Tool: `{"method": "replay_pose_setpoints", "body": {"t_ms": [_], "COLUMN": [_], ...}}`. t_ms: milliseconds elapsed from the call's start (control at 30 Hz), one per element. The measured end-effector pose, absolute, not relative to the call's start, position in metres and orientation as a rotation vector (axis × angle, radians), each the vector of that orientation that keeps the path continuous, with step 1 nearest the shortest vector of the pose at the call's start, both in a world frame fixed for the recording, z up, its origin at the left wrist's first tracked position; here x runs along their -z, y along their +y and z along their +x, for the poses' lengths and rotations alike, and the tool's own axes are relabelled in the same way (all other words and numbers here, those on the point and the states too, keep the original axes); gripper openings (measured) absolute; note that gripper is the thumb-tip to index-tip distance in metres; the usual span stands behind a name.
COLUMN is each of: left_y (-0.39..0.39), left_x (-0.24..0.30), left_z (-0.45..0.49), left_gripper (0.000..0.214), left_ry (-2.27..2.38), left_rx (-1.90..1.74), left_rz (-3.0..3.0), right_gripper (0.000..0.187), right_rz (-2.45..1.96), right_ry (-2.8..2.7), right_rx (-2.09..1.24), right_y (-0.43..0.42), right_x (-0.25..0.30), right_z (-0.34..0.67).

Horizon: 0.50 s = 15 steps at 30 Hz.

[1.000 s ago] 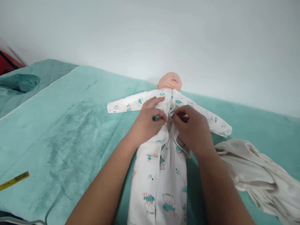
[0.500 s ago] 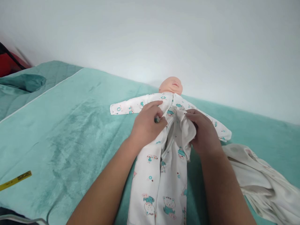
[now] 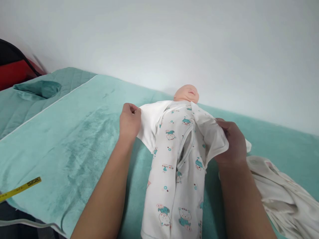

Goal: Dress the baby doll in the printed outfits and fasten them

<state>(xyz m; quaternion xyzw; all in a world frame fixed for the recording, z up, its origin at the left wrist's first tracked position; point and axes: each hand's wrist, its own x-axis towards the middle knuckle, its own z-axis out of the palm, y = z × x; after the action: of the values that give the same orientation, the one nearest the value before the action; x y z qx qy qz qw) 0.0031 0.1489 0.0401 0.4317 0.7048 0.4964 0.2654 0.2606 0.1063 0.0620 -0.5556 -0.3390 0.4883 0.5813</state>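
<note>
A baby doll (image 3: 185, 93) lies on its back, its head towards the wall, dressed in white printed baby clothes. Its jacket (image 3: 153, 118) is spread apart at the front, showing the plain white inside. My left hand (image 3: 130, 120) pinches the edge of the left-hand front panel and holds it out to the side. My right hand (image 3: 230, 139) grips the right-hand front panel (image 3: 211, 136), with most of its fingers hidden behind the cloth. Between the panels show the printed trousers (image 3: 173, 159), which have an oval opening at the crotch.
A crumpled white cloth (image 3: 281, 189) lies to the right of my right forearm. A yellow strip with dark marks (image 3: 21, 189) and a pale cable (image 3: 27, 224) are at lower left. The green bedspread (image 3: 82, 139) meets a white wall (image 3: 159, 43); a red and black object (image 3: 15, 71) stands far left.
My left hand has moved left from the doll's chest, pulling the jacket's left panel outward. My right hand has shifted slightly right with its panel. The trousers' upper part is now uncovered.
</note>
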Motion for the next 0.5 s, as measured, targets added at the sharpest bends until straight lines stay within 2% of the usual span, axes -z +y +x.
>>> {"method": "replay_pose_setpoints", "body": {"t_ms": [233,367,500], "left_y": [0.148,0.150,0.150], "left_x": [-0.038,-0.035,-0.033], "left_z": [-0.017,-0.027,-0.025], "left_gripper": [0.020,0.028,0.026], "left_ry": [2.157,2.290,2.359], "left_rx": [-1.144,-0.961,-0.699], "left_rz": [1.381,1.422,1.498], "right_gripper": [0.015,0.019,0.018], "right_rz": [-1.285,-1.293,-1.332], "right_ry": [-0.778,-0.702,-0.722], "right_rx": [-1.135,-1.032,-0.812], "right_y": [0.107,0.110,0.116], "right_x": [-0.063,-0.058,-0.043], "right_z": [0.269,0.277,0.282]}}
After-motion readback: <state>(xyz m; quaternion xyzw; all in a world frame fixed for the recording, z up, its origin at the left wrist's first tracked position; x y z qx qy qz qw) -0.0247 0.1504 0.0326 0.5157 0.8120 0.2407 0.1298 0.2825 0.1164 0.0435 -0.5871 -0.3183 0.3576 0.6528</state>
